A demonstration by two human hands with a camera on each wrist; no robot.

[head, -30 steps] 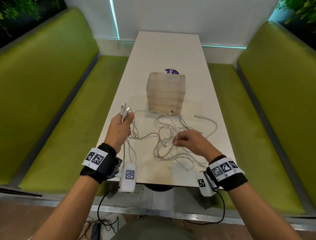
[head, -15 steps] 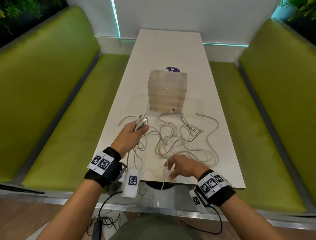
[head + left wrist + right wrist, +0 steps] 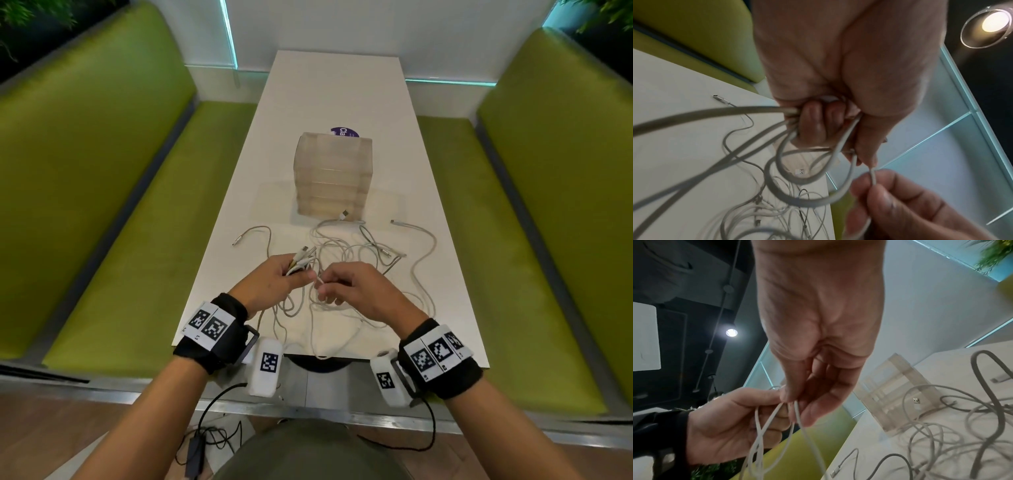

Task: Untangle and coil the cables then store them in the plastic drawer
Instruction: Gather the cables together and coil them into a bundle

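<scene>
Cables (image 3: 359,260) lie tangled on the worktop (image 3: 335,99) — several ends are gripped by the left hand (image 3: 270,284), one strand pinched by the right hand (image 3: 356,287).

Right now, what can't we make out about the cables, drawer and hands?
- Cable count: the tangle overlaps itself in the head view and blurs in both wrist views.
- Plastic drawer: contents unclear behind frosted walls.
- Plug ends in the left hand: too small in the head view.
- Right hand: its pinch is hidden by knuckles in the head view.

Perhaps four cables (image 3: 363,246), one drawer unit (image 3: 333,178)
</scene>
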